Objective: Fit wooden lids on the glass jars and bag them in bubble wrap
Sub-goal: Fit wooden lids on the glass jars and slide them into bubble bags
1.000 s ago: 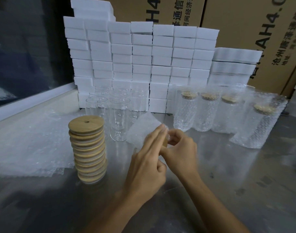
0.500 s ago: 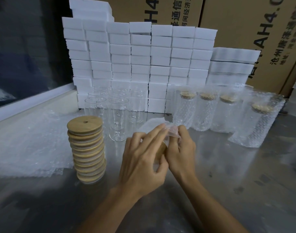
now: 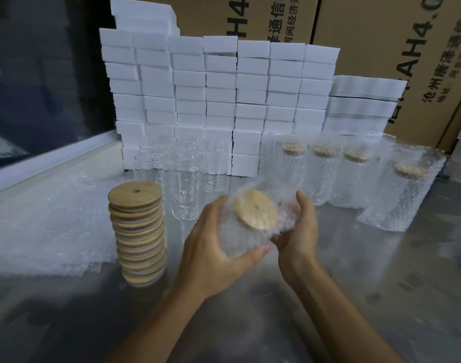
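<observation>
A glass jar with a wooden lid (image 3: 257,212) sits inside a bubble wrap bag (image 3: 240,239), tilted with its lid toward me. My left hand (image 3: 213,247) curls around the bagged jar from the left and below. My right hand (image 3: 300,229) grips the bag's right side near its mouth. A tall stack of wooden lids (image 3: 139,231) stands to the left. Several bare glass jars (image 3: 186,184) stand behind it. Several bagged, lidded jars (image 3: 323,174) line up at the right.
Flat bubble wrap bags (image 3: 48,226) lie on the steel table (image 3: 381,297) at the left. A wall of white foam blocks (image 3: 219,100) stands behind the jars, with cardboard cartons (image 3: 397,48) beyond. A window ledge (image 3: 54,158) runs along the left.
The bag has gone from a flat piece pinched between my fingers to being pulled over the lidded jar. The jar now tilts toward me, and both hands have spread apart around it.
</observation>
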### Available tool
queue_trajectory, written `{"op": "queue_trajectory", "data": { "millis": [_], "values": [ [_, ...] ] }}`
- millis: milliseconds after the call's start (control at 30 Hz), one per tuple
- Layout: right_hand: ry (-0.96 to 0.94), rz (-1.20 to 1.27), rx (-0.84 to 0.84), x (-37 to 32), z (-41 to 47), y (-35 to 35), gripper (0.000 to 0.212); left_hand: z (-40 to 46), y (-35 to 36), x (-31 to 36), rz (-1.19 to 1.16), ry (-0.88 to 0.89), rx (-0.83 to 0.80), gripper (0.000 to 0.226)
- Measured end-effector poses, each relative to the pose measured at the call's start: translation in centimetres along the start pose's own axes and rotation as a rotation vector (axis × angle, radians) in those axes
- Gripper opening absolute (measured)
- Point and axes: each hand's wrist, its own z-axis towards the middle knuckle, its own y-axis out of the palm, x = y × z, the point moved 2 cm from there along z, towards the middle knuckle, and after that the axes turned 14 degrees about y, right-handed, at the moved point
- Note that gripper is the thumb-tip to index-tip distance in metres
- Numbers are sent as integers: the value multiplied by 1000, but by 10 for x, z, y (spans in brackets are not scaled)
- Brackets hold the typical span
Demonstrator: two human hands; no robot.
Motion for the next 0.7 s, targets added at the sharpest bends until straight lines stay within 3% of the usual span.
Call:
{"op": "queue_trajectory", "data": {
  "millis": [133, 233, 400, 567, 700],
  "values": [
    [-55, -291, -253, 7, -2, 7, 48, 2, 0, 2, -300, -152, 168, 66],
    [-55, -541, -418, 14, -6, 8, 79, 2, 1, 2, -390, -188, 202, 69],
    [58, -418, -663, 17, -19, 12, 79, 6, 3, 2, -483, -233, 157, 70],
    [-21, -293, -502, 1, -23, 17, 77, 5, 8, 14, -472, -192, 23, 56],
    [-106, -204, -380, -8, -15, 11, 54, 1, 18, 16, -417, -142, -29, 82]
  ]
}}
